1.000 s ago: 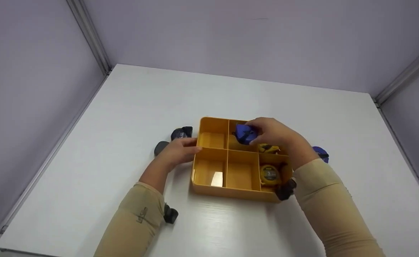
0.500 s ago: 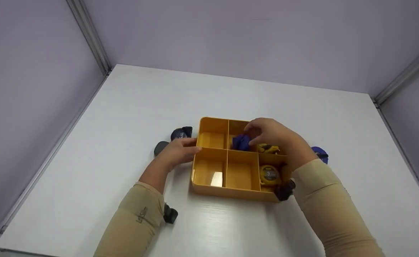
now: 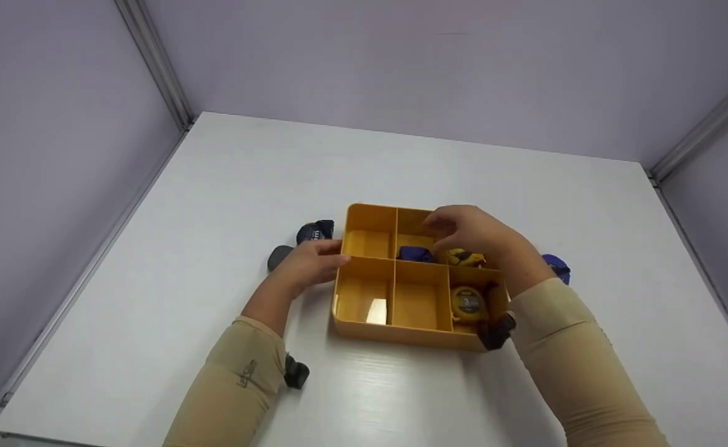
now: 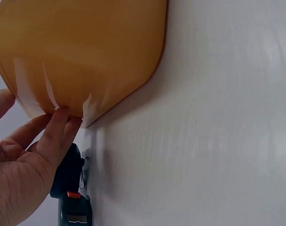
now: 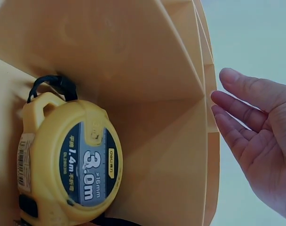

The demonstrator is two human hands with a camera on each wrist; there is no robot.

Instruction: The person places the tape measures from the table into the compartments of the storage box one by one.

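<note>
Item: yellow compartment tray [image 3: 364,323], moulded plastic, glossy, six square cells with thin dividers, sitting at centre frame on a white, faintly grained table [image 3: 215,186]. Contents: blue tape measure [image 3: 414,253] lying in the upper middle cell; yellow tape measure [image 3: 468,302], rounded casing with a black strap, in the lower right cell; another yellow one [image 3: 466,257] in the cell above. Right hand [image 3: 472,233] hovers over the upper cells, fingers loosely spread, gripping nothing. Left hand [image 3: 308,264] rests straight fingers against the tray's left wall. Handling judgement: bracing that wall keeps the light tray steady; lift the free hand straight up, clear of the dividers. Dark tape measures [image 3: 315,231] lie left of the tray.
</note>
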